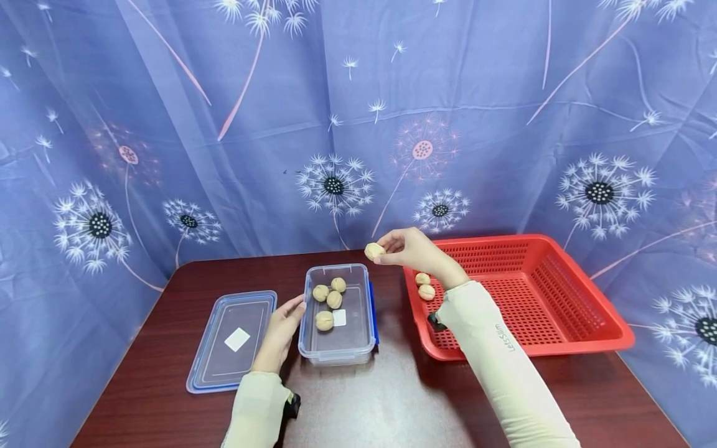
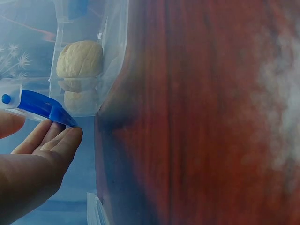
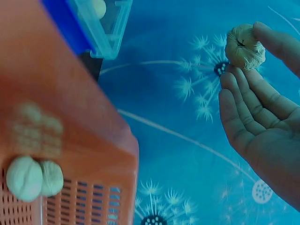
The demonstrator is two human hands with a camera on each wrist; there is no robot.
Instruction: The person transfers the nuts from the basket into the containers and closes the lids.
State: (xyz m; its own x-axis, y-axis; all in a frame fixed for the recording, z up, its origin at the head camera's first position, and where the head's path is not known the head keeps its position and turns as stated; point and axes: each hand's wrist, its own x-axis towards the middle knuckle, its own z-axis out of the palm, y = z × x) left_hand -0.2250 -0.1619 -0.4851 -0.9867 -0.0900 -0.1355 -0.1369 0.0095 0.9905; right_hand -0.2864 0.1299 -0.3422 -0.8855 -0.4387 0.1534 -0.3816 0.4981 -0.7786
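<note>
A walnut is pinched between the thumb and fingers of my right hand, raised between the clear plastic container and the red basket. My left hand holds the container's left side, with fingertips and thumb at a blue latch in the left wrist view. Several walnuts lie inside the container, around a white square label. Two more walnuts sit at the left end of the basket, partly beside my right forearm.
A clear lid with a blue seal and a white label lies flat left of the container. A second blue latch hangs open on the container's right side. Behind the dark red table hangs a blue dandelion curtain.
</note>
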